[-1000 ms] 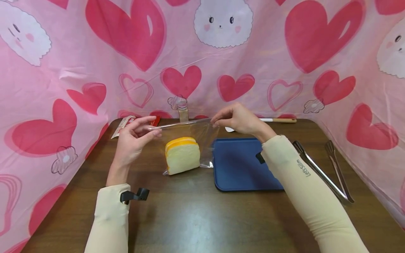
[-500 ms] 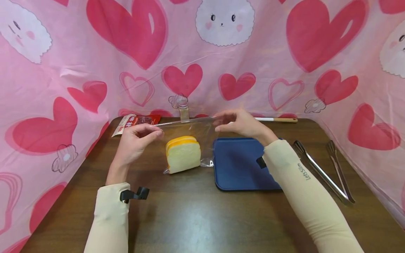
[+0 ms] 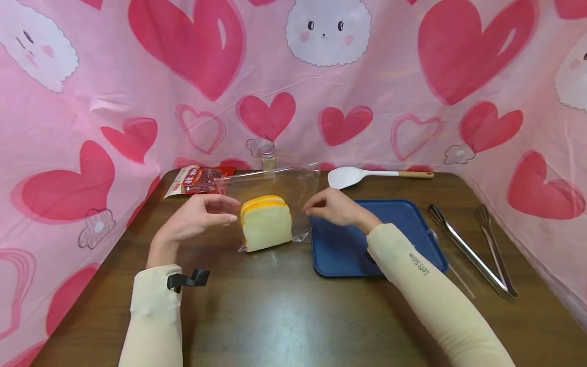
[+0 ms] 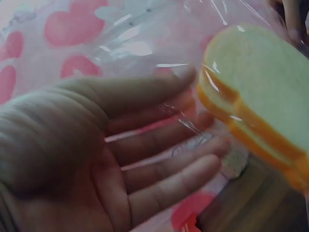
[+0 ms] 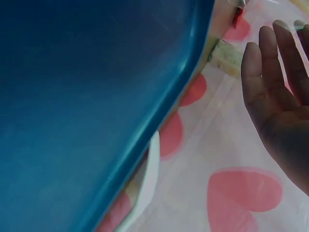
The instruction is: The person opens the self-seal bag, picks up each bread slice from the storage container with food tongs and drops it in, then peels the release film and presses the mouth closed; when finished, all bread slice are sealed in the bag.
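Note:
Two slices of toast bread [image 3: 267, 227] with orange crusts stand upright inside a clear plastic bag [image 3: 300, 186] in the head view. The bag's upper part rises loose behind the bread. My left hand [image 3: 197, 216] is at the bread's left side, thumb and fingers apart, and in the left wrist view this hand [image 4: 120, 135] has relaxed fingers beside the bread [image 4: 260, 82] and bag film. To the bread's right, over the tray's corner, is my right hand [image 3: 335, 206]. Its fingers [image 5: 270, 63] are relaxed and hold nothing in the right wrist view.
A blue tray [image 3: 348, 255] lies to the right, with metal tongs [image 3: 472, 255] beyond it. A white spatula [image 3: 348, 177] with a wooden handle, a small bottle [image 3: 268, 162] and a red-and-white food packet [image 3: 199, 178] are along the back by the pink curtain [image 3: 321, 86].
Both hands have let go of the bag's top edge and come down to either side of the bread. The bag top now stands by itself, and the spatula head is uncovered.

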`<action>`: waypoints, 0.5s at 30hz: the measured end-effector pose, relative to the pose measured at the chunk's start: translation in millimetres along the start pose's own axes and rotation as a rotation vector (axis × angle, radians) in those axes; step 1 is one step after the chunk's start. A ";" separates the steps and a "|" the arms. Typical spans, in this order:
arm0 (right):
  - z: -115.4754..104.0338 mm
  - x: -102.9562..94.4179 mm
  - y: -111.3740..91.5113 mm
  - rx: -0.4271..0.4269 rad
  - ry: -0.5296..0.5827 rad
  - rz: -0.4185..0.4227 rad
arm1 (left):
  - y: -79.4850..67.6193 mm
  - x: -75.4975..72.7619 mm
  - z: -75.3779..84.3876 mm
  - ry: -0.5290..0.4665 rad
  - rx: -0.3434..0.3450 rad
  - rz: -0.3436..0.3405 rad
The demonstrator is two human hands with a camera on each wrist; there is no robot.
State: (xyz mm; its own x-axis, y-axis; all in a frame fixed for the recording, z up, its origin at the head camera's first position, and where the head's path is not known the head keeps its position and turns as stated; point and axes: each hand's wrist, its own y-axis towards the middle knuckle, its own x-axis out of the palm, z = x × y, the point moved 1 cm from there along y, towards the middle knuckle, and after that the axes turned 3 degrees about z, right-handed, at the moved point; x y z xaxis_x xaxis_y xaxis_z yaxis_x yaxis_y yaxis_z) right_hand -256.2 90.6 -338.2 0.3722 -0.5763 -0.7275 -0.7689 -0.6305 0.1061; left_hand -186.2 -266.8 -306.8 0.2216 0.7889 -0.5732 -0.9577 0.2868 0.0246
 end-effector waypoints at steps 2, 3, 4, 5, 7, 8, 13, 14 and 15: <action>2.8 2.3 0.0 0.003 0.042 -0.003 | 1.7 0.6 -5.6 0.030 -0.028 -0.041; 4.4 3.6 0.2 0.006 0.063 -0.008 | 2.5 1.4 -8.3 0.025 -0.040 -0.057; 5.8 4.3 -0.3 0.015 0.083 -0.011 | 3.7 2.6 -10.2 0.016 -0.054 -0.068; 7.2 5.0 -0.7 0.027 0.104 -0.012 | 4.5 3.7 -12.1 0.005 -0.061 -0.076; 10.0 6.1 -1.4 0.052 0.137 -0.010 | 5.6 5.2 -16.1 -0.018 -0.078 -0.078; 10.8 6.2 -1.7 0.065 0.151 -0.007 | 5.9 5.7 -17.7 -0.027 -0.083 -0.073; 13.5 5.1 -2.6 0.103 0.211 0.016 | 7.1 6.0 -22.0 -0.081 -0.088 -0.027; 13.8 4.9 -2.6 0.106 0.224 0.020 | 7.4 5.5 -22.4 -0.098 -0.085 -0.014; 13.8 4.6 -2.8 0.109 0.236 0.024 | 7.7 5.1 -22.6 -0.116 -0.084 -0.001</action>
State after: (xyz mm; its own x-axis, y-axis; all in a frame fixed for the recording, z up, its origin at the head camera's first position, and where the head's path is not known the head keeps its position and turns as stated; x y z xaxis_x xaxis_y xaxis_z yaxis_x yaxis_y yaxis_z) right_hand -259.5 96.9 -351.2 0.4543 -0.7040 -0.5459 -0.8257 -0.5628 0.0387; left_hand -196.6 -272.8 -328.1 0.2372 0.8475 -0.4749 -0.9685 0.2447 -0.0472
